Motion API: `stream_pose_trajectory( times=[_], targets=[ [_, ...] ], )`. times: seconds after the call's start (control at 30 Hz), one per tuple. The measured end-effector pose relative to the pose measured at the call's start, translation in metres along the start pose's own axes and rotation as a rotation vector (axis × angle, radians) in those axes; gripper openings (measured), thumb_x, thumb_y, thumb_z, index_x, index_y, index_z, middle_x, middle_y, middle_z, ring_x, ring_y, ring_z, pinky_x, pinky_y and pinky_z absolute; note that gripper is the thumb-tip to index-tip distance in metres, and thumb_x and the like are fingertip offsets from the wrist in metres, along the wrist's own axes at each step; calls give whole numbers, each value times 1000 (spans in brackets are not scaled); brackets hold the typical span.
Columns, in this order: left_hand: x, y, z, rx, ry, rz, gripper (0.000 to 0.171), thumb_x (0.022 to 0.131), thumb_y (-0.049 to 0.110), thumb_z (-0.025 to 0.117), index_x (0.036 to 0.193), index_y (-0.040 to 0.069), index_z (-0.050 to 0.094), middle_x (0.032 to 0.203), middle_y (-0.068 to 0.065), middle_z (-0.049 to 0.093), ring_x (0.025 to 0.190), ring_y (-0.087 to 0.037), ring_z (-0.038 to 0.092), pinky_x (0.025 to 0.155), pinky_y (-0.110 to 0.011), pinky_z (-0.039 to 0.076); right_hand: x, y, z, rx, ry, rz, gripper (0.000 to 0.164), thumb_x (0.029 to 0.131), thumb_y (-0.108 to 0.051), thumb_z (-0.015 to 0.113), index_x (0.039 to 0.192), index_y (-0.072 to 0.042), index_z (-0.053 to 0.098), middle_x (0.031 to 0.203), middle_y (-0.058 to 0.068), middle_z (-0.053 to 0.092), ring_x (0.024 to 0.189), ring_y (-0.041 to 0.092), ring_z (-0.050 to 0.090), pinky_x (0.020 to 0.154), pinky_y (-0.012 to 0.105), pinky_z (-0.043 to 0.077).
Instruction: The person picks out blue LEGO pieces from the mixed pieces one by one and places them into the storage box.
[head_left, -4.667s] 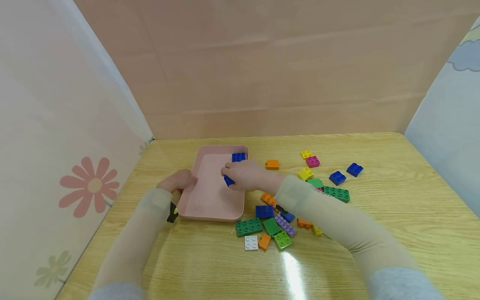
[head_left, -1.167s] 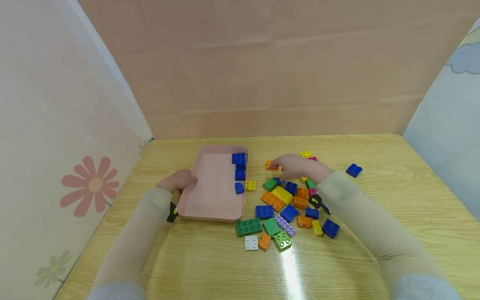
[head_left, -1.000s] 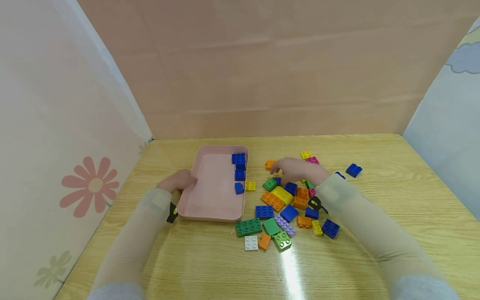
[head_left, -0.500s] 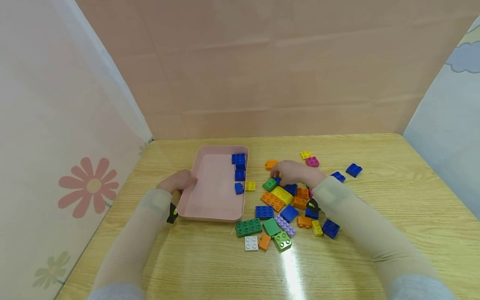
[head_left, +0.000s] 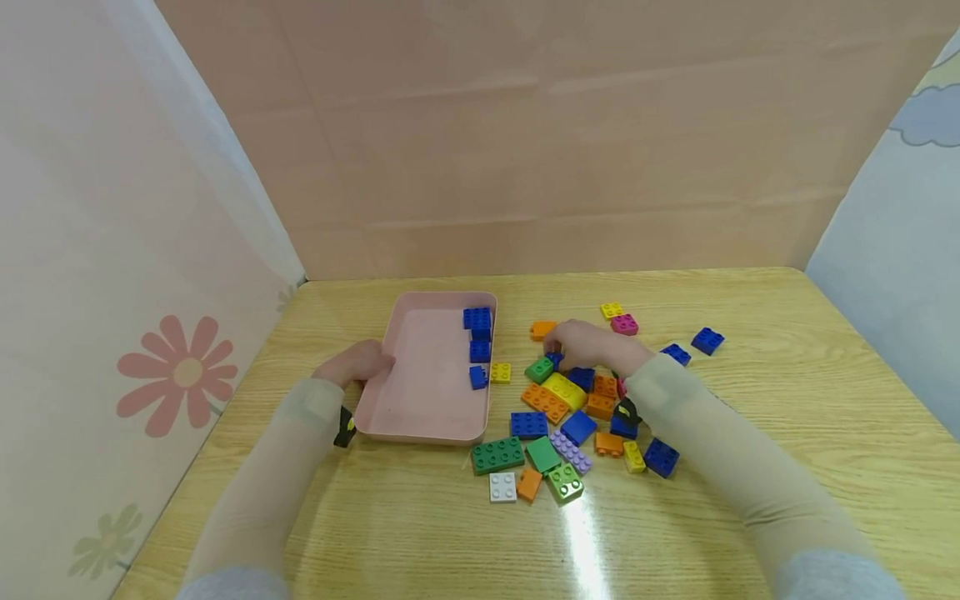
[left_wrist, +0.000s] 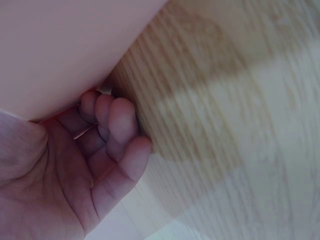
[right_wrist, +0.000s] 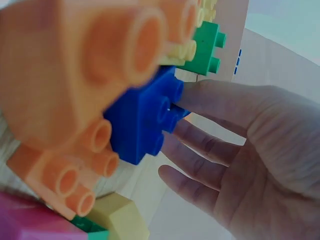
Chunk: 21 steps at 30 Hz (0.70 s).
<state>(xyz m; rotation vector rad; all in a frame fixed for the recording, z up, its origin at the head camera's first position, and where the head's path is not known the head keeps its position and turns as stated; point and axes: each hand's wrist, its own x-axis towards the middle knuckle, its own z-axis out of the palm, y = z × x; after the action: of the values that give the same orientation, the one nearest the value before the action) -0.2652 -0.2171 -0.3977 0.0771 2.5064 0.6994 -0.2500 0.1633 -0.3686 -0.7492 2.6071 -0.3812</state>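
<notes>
My left hand (head_left: 358, 362) grips the left side of a pink tray (head_left: 372, 418), thumb over the rim. In the left wrist view, its fingers (left_wrist: 122, 122) curl against the tray's outer wall, close to the wood. Several blue bricks (head_left: 479, 351) lie along the tray's right side. My right hand (head_left: 588, 343) is down in the loose pile and pinches a small blue brick (head_left: 554, 359) beside a green brick (head_left: 539, 369). In the right wrist view, a nearer blue brick (right_wrist: 132, 120) partly hides the pinched one and the thumb tip.
Around the right hand lie a yellow curved brick (head_left: 564, 391), an orange brick (head_left: 545, 402) and other bricks in mixed colours. Further right are two blue bricks, the outer one (head_left: 707, 340) near a yellow and a pink brick (head_left: 625, 324). A yellow brick (head_left: 501, 372) sits against the tray's right wall.
Several blue bricks have joined the first one in the tray. My right hand has moved from over the tray to the pile and lowered onto a small blue brick. The left hand stays put.
</notes>
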Motion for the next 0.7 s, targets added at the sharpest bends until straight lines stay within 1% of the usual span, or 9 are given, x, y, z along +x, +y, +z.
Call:
stream_pose_trajectory(
  times=[0.17, 0.23, 0.37, 0.57, 0.7],
  targets=[
    [1, 0, 1, 12, 4, 4, 23, 100, 19, 44, 102, -1, 56, 84, -10, 58, 70, -20, 56, 63, -31, 45, -1, 2, -4, -2, 40, -17, 28, 88, -3, 69, 115, 1, 64, 107, 12, 63, 94, 27, 57, 87, 43, 49],
    [1, 0, 1, 17, 8, 4, 22, 100, 19, 44, 100, 0, 56, 83, -9, 57, 68, -20, 56, 61, -31, 45, 0, 3, -7, -21, 73, -41, 27, 88, -2, 69, 114, 1, 64, 105, 12, 63, 93, 27, 58, 86, 42, 49],
    [-1, 2, -1, 18, 7, -4, 23, 100, 19, 44, 101, 0, 56, 82, -9, 57, 68, -20, 56, 61, -30, 45, 1, 2, -12, -38, 139, -87, 26, 87, -1, 69, 112, 2, 64, 103, 12, 62, 91, 28, 58, 85, 42, 49],
    [-2, 3, -2, 18, 4, 2, 24, 100, 18, 43, 101, -1, 57, 82, -10, 58, 68, -20, 56, 62, -30, 45, 1, -13, -21, -24, 188, -120, 28, 87, -2, 70, 114, 1, 64, 104, 12, 62, 96, 30, 59, 88, 43, 48],
    [0, 2, -1, 20, 3, 10, 24, 101, 18, 43, 102, -2, 57, 83, -10, 58, 68, -19, 56, 62, -30, 46, 4, -24, -20, -46, 202, -158, 29, 88, -6, 71, 115, -1, 64, 106, 10, 62, 96, 29, 60, 88, 41, 49]
  ],
)
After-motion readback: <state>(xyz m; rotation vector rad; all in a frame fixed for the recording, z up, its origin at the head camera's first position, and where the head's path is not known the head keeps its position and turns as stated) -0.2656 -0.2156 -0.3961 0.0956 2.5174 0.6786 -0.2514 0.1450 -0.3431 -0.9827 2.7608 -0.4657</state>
